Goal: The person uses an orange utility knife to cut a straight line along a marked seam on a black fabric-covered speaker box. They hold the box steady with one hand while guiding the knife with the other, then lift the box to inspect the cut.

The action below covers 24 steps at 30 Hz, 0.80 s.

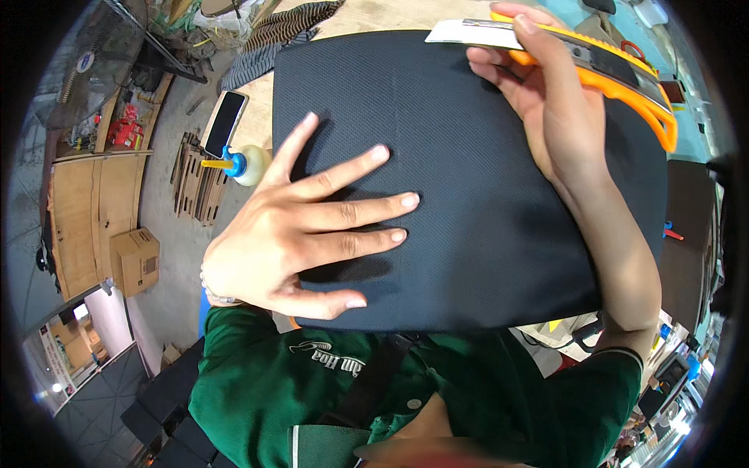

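A large black fabric-textured panel (484, 203) with rounded corners lies in front of me. Spread flat over its left part, my left hand (304, 226) has its fingers apart and holds nothing. My right hand (554, 101) grips an orange utility knife (601, 66) above the panel's far right part. The knife's wide pale blade (472, 33) points left over the panel's far edge, and its orange handle end sticks out to the right past my hand. I cannot tell whether the blade touches the panel.
Left of the panel, a bottle (251, 165) with a blue cap and yellow nozzle stands near a phone (226, 123). Striped cloth (281, 39) lies at the far left. A cardboard box (135, 261) and a stack of wooden strips (195, 179) are on the floor. A fan (90, 66) stands upper left.
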Each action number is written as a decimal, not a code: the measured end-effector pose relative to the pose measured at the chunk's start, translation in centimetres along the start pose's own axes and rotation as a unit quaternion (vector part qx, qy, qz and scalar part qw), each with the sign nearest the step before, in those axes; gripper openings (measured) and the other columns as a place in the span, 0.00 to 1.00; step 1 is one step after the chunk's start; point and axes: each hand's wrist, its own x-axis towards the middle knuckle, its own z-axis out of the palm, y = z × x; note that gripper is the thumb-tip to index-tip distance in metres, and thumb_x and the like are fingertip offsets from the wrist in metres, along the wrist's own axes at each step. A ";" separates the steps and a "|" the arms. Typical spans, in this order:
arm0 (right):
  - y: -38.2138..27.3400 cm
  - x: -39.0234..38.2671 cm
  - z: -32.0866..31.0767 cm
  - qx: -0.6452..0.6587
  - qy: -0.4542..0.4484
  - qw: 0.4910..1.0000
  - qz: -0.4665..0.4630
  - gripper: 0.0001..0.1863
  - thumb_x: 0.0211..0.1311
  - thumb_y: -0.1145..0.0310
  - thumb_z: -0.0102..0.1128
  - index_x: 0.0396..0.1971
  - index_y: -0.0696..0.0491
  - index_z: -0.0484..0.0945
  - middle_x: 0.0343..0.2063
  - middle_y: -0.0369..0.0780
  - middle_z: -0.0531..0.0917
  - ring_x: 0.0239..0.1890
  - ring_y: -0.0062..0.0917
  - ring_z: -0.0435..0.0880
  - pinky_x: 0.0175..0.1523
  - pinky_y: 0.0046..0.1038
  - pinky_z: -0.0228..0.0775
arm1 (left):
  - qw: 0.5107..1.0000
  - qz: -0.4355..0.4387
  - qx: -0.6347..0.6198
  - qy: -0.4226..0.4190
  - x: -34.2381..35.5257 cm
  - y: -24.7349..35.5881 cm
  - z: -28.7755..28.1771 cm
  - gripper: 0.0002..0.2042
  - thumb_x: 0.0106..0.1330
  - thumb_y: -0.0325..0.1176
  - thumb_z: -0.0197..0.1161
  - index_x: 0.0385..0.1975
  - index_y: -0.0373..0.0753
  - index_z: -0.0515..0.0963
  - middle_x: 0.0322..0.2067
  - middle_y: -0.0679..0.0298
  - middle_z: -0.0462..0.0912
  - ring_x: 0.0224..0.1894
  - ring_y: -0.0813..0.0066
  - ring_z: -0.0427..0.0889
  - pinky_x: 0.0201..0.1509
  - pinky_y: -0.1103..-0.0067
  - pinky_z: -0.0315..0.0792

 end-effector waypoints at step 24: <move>2.2 -17.6 -2.9 -0.531 0.087 0.757 -0.371 0.20 0.63 0.74 0.64 0.56 0.46 0.78 0.37 0.34 0.87 0.42 0.25 0.85 0.59 0.31 0.68 | 0.961 -0.248 0.044 0.114 6.1 -13.0 -2.3 0.29 0.71 0.60 0.55 0.33 0.34 0.85 0.28 0.61 0.85 0.32 0.72 0.82 0.39 0.73 0.74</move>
